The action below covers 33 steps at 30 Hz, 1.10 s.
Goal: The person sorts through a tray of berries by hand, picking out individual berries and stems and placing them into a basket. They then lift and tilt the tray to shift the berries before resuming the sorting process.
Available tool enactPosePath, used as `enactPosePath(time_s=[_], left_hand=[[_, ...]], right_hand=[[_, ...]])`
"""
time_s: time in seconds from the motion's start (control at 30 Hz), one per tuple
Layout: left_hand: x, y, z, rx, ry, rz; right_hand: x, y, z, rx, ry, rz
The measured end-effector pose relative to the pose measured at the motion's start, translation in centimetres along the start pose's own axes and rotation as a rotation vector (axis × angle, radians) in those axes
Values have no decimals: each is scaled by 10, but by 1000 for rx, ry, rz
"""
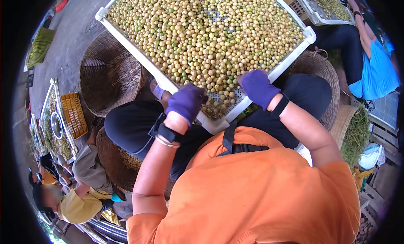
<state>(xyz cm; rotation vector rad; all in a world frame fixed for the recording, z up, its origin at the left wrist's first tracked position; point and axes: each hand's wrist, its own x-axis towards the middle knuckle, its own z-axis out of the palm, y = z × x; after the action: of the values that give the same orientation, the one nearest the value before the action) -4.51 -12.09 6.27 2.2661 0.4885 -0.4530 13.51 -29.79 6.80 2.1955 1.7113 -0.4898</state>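
Note:
A white-framed mesh tray (147, 61) full of small round yellow-green fruits (202, 38) slopes down toward me, its near corner close to my waist. My left hand (185, 102), in a purple glove, is curled closed among the fruits at the tray's near left edge. Opposite it, my right hand (259, 89), also gloved in purple, has its fingers bent inward over the fruits by the near right edge. What either hand holds, if anything, is hidden. Between the hands, loose fruits lie near the corner, where some mesh shows.
Woven baskets (94, 71) stand left of the tray, one basket (111, 160) with fruits inside. Another basket (328, 71) is by my right knee. Co-workers sit at left, in a yellow shirt (78, 206), and at right, in blue (376, 71), near other trays. A yellow crate (73, 113) stands left.

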Motion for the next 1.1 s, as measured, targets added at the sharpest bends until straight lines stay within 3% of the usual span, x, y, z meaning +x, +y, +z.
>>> enactPosePath(time_s=[0.07,0.13,0.23,0.33,0.4,0.43,0.57,0.8,0.97,1.1], left_hand=[[0,15,9,185,-129,49],[-3,23,17,147,-207,64],[-1,14,19,101,-8,-78],[10,-18,4,66,225,-165],[9,-23,-10,114,260,-152],[10,-22,-18,190,113,-132],[13,-15,-14,397,-91,12],[23,2,1,505,-73,-73],[16,20,11,534,-58,-55],[14,17,13,517,-13,-21]], right_hand=[[-1,2,-1,1,-5,0],[-1,8,-8,34,-58,16],[2,7,-23,148,162,-29],[22,0,-25,55,52,-64],[33,-3,-8,-5,57,-111],[36,-3,1,-13,65,-125],[34,-9,0,-15,79,-97],[28,-13,6,134,141,-81],[21,-28,1,140,10,4],[11,-4,-10,445,-22,74]])
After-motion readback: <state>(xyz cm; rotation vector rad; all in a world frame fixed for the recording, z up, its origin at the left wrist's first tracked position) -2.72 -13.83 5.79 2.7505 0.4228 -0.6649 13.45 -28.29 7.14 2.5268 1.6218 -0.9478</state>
